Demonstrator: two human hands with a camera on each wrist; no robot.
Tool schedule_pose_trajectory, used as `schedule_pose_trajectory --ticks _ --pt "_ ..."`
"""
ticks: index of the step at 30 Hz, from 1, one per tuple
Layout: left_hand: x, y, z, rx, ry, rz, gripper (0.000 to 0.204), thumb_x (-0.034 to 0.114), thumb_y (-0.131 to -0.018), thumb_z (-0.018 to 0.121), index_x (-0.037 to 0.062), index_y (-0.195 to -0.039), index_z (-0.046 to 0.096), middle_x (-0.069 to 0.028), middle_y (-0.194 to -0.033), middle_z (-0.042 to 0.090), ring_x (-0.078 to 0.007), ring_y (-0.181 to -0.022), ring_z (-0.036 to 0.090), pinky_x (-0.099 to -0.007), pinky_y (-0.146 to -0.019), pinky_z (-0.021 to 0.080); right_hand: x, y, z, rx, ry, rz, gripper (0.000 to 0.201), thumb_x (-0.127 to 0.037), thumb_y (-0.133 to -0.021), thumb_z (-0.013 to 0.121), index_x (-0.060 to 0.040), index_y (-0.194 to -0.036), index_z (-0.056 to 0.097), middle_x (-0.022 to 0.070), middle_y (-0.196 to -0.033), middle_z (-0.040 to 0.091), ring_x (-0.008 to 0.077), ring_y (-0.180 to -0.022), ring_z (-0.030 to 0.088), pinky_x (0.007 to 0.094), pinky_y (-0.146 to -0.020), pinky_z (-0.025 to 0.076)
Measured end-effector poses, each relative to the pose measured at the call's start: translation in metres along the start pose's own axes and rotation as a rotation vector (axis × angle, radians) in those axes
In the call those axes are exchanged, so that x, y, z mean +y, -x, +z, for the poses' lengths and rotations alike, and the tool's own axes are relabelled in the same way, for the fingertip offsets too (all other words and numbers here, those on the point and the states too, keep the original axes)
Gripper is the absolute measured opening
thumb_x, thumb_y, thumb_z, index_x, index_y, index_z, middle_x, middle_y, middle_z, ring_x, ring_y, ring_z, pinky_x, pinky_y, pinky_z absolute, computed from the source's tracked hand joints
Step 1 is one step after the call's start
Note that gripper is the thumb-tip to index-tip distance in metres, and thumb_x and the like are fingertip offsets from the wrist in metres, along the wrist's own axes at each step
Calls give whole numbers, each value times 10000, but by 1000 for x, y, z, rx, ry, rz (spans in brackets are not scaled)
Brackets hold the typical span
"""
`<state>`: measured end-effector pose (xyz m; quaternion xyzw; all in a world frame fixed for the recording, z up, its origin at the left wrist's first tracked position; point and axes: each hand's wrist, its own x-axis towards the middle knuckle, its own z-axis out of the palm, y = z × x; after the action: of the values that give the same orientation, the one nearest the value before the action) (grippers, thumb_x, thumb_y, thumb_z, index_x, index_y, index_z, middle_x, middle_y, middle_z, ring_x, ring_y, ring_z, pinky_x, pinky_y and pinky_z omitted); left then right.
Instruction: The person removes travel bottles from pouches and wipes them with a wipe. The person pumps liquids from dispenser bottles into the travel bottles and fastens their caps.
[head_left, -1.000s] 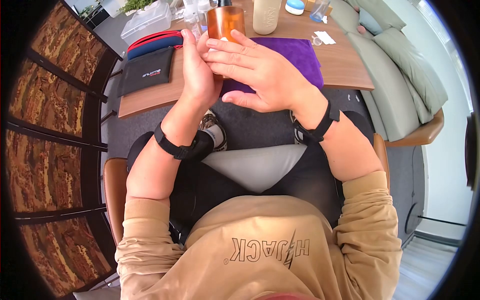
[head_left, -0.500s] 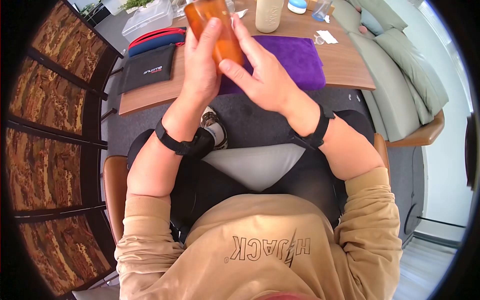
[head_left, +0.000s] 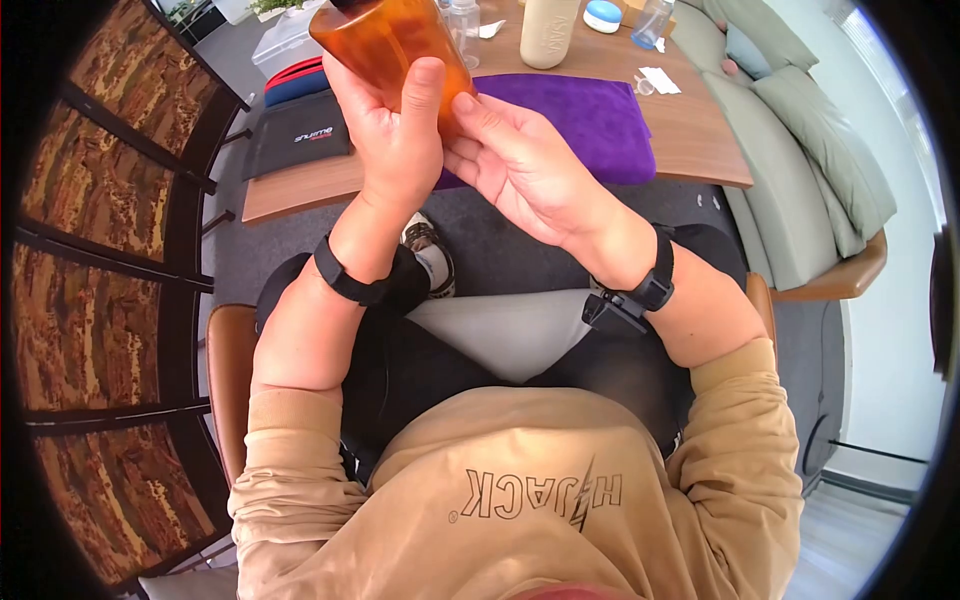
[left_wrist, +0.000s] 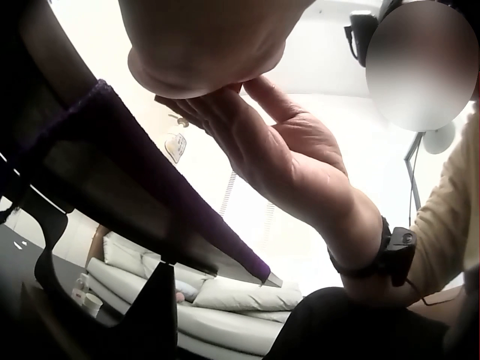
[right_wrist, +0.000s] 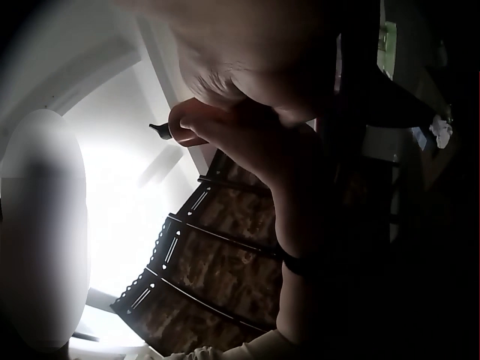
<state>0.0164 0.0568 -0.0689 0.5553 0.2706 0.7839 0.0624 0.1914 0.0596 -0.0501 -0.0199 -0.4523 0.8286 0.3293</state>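
An amber pump bottle (head_left: 385, 45) is held above the near table edge in the head view, its top leaning to the left. My left hand (head_left: 392, 150) grips its side, thumb upright along the front. At the lower end my right hand (head_left: 525, 170) holds the bottle with its thumb against the base and the other fingers curled below. The black pump nozzle (right_wrist: 160, 131) sticks out past the left hand in the right wrist view. From the left wrist, the right hand (left_wrist: 289, 154) is seen from below and the bottle is mostly hidden.
A purple towel (head_left: 590, 130) lies on the wooden table (head_left: 700, 150). Left of it are a black pouch (head_left: 295, 135) and a clear plastic box (head_left: 285, 40). Behind stand a beige bottle (head_left: 547, 35), a blue-lidded jar (head_left: 602, 15) and small clear bottles. A sofa (head_left: 790, 200) flanks the right.
The bottle has come nearer and leftward, going from upright to tilted. My right hand, earlier spread across the left hand, has turned and now holds the bottle's lower end.
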Motion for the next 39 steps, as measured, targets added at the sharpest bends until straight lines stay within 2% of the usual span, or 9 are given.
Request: schedule_pose_trajectory --ticks 5,11,17,21,25,32,34,36,39 --pt "2 -13 -4 -75 -76 46 629 239 -1136 788 51 -1605 412 -96 -1481 649 -200 -1319 675 -379 -1161 542 -5 2 0 25 -106 62 443 -258 -1221 646 35 -1552 622 158 -1522 699 243 -1436 684 430 -1291 522" --pt "-5 -4 -5 -76 -134 35 675 189 -1113 822 58 -1613 387 -95 -1475 651 -199 -1323 679 -373 -1171 535 -19 -1 -2 258 -72 6 337 -142 -1181 673 72 -1441 680 183 -1444 752 304 -1388 723 459 -1282 540" --pt "8 -2 10 -64 -88 -30 667 190 -1115 821 56 -1606 391 -99 -1488 651 -203 -1349 673 -373 -1183 529 -20 -4 -31 57 -284 150 366 -144 -1183 644 60 -1487 655 185 -1480 735 287 -1433 681 465 -1321 492" --pt "5 -6 0 -115 -92 -8 673 198 -1117 819 54 -1613 388 -99 -1482 662 -201 -1343 678 -371 -1184 529 -20 -4 -29 52 -281 147 348 -152 -1183 654 43 -1470 672 177 -1458 751 281 -1407 705 466 -1311 505" --pt "3 -10 -3 -122 -72 8 638 196 -1126 807 51 -1605 412 -100 -1480 668 -199 -1327 686 -371 -1173 538 -26 -5 -24 167 -99 97 340 -161 -1165 704 27 -1448 694 160 -1415 781 279 -1365 743 462 -1300 518" --pt "-5 -6 -8 -106 -62 -88 536 171 -1157 747 53 -1592 457 -132 -1487 694 -217 -1333 709 -388 -1167 557 -30 -4 -29 286 6 40 356 -191 -1157 732 29 -1435 704 152 -1423 785 273 -1340 760 456 -1283 528" --pt "5 -3 0 -117 -120 -93 532 167 -1157 741 55 -1594 460 -146 -1499 696 -226 -1342 716 -398 -1175 560 -33 -3 -28 242 -8 70 348 -226 -1178 695 2 -1440 711 152 -1445 777 272 -1362 746 471 -1300 511" --pt "13 1 15 -107 149 -78 550 138 -1133 758 45 -1592 470 -175 -1531 690 -246 -1369 718 -431 -1193 568 -34 -1 -26 201 -23 96 347 -261 -1200 657 -24 -1446 717 152 -1467 770 272 -1384 732 485 -1317 495" --pt "12 -4 9 -57 122 -123 533 97 -1087 810 14 -1535 535 -181 -1468 731 -256 -1318 753 -446 -1170 595 -29 -1 -22 161 -87 121 392 -307 -1213 633 -12 -1459 708 161 -1466 768 281 -1405 721 497 -1334 477"
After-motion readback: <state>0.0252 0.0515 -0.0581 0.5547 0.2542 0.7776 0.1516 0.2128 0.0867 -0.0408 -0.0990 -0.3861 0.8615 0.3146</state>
